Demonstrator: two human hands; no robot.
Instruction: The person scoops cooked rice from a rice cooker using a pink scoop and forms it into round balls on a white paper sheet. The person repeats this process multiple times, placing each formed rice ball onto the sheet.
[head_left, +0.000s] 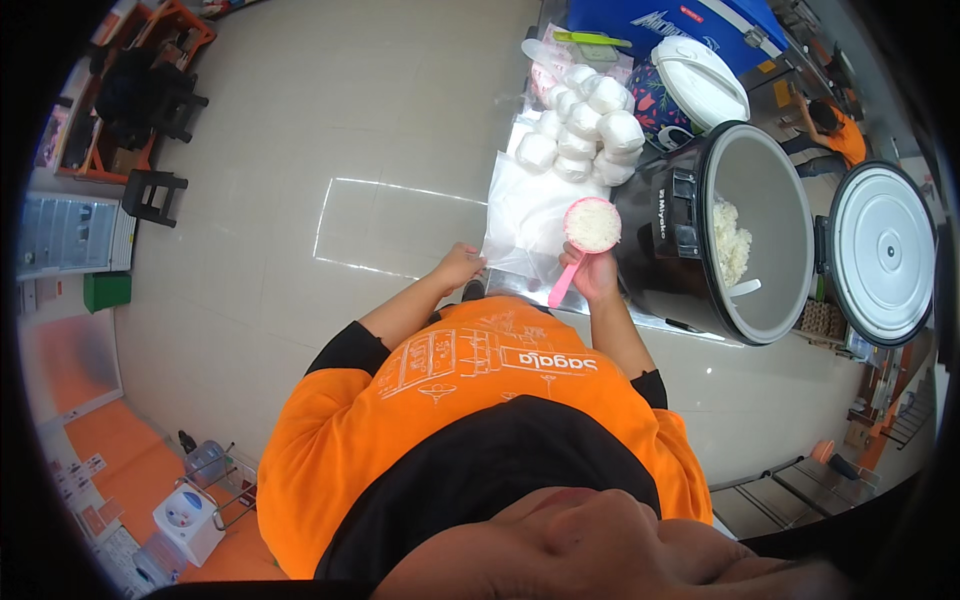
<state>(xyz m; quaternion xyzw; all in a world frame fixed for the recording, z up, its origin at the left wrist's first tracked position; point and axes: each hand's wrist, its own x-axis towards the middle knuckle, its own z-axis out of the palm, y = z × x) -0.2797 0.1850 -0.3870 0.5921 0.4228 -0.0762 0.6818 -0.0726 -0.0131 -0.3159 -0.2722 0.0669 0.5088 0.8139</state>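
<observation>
My right hand (592, 274) holds a pink plastic scoop (592, 225) heaped with white cooked rice, above white wrapping sheets (517, 217) on the metal table. At the near left corner of the sheets, my left hand (461, 268) has its fingertips together at the edge; whether it pinches a sheet cannot be told. Behind the scoop lies a pile of round white wrapped bundles (577, 127). To the right stands a large black Miyako rice cooker (660, 247), its lid (885, 251) swung back. Rice (729, 244) and a white paddle handle (745, 288) show inside it.
Behind the cooker are a floral-patterned container with a white lid (701, 82) and a blue cooler box (675, 26). A lime-green utensil (592, 39) lies at the table's far end. A person in orange (844, 131) is further off at right. Black stools (154, 196) stand at left.
</observation>
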